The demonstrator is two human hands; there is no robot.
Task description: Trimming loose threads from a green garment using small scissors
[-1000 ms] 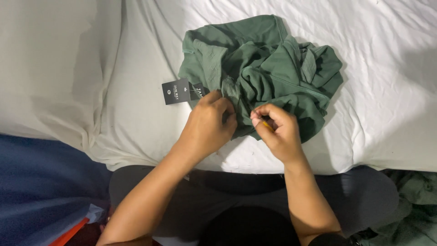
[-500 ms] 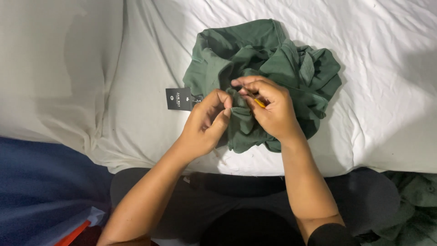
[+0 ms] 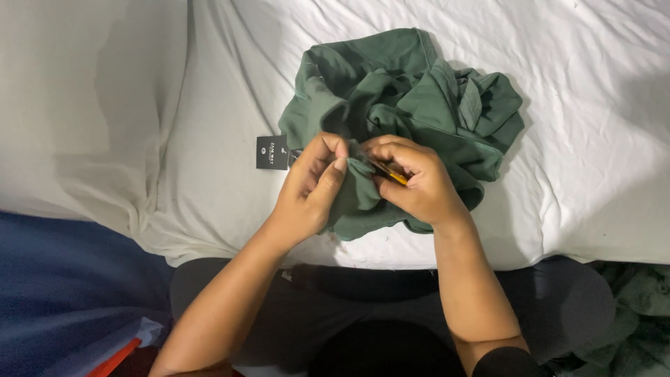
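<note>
Both hands meet over the crumpled green garment [image 3: 412,112] on the white bed sheet [image 3: 593,139]: my left hand [image 3: 310,185] pinches a fold taut so my right hand [image 3: 419,185], gripping a small yellow tool [image 3: 391,174], can reach near the black tag [image 3: 272,152].

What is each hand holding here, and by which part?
The left hand pinches a fold of the green garment at its near edge. The right hand grips a small yellow-handled tool against that fold; what kind of tool cannot be told.

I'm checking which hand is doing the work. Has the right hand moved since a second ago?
Yes. The right hand has shifted up and left over the green garment, toward the black tag.
</note>
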